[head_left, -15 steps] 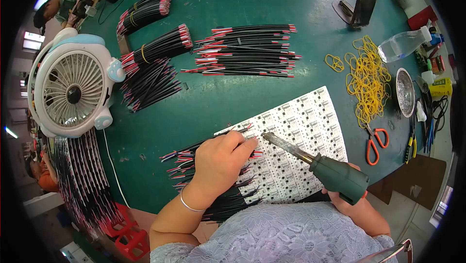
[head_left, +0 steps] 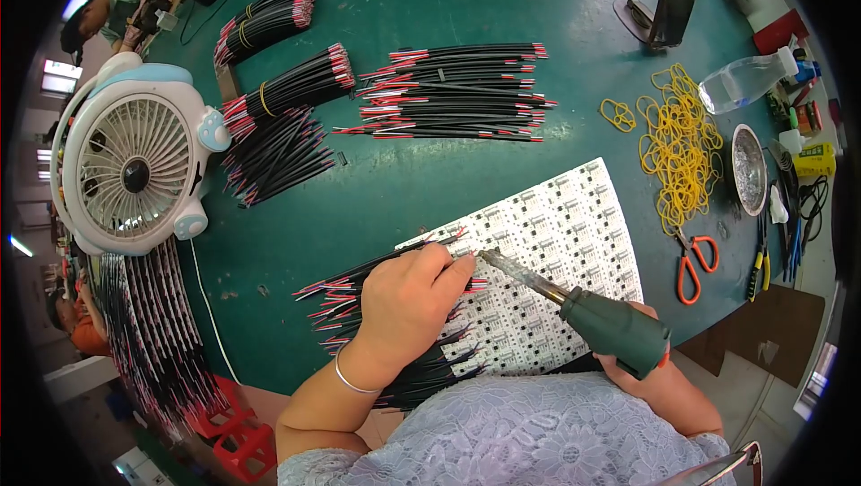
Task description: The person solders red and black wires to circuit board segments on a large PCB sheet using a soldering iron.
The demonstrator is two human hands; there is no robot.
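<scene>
Pointing toward the left hand (head_left: 404, 299), a soldering iron (head_left: 578, 309) is gripped by its handle (head_left: 623, 335) in the right hand (head_left: 639, 380), presumably clear of its heat. The left thumb (head_left: 456, 280) and forefinger (head_left: 434, 259) are drawn together over the white board (head_left: 567, 248), flat on the table (head_left: 430, 186), near black wires (head_left: 429, 371); whether one is pinched cannot be told.

You are viewing the green table (head_left: 520, 2) under bright, diffuse light, a pale sheen lying toward its far edge and shadows falling softly. Near its right edge, the clear bottle (head_left: 746, 82) is catching highlights. Beyond its left edge, bright panels (head_left: 60, 75) are glaring against dimmer, softer surroundings. The white circuit sheet (head_left: 574, 217) toward the near edge is appearing sharp. The fisheye lens is bowing the table's outline and darkening the frame's corners to black.
</scene>
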